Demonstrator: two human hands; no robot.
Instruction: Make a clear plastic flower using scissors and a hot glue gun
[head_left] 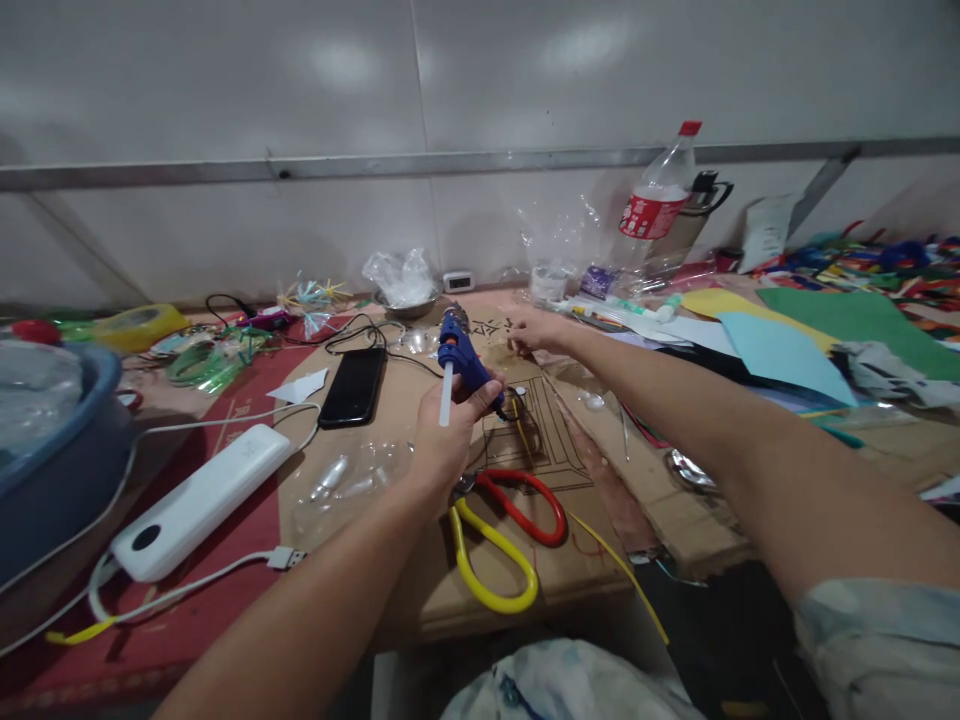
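My left hand [455,420] is wrapped round the handle of a blue glue gun [466,362], with a whitish glue stick [446,396] standing out of its back end. The gun's nozzle points away from me, towards the wall. My right hand [531,332] reaches over the cardboard [420,590] just right of the gun's front, fingers bent down near the surface. What its fingertips hold, if anything, is too small to make out. Scissors [517,540] with one red and one yellow handle lie below my left hand. A thin yellow strip [626,570] hangs over the front edge.
A black phone [353,387], a white power strip [202,503] with cables and a blue basin [60,450] lie to the left. At the back are a foil-like plastic bag [401,278] and a large bottle [656,205]. Coloured sheets [787,360] cover the right.
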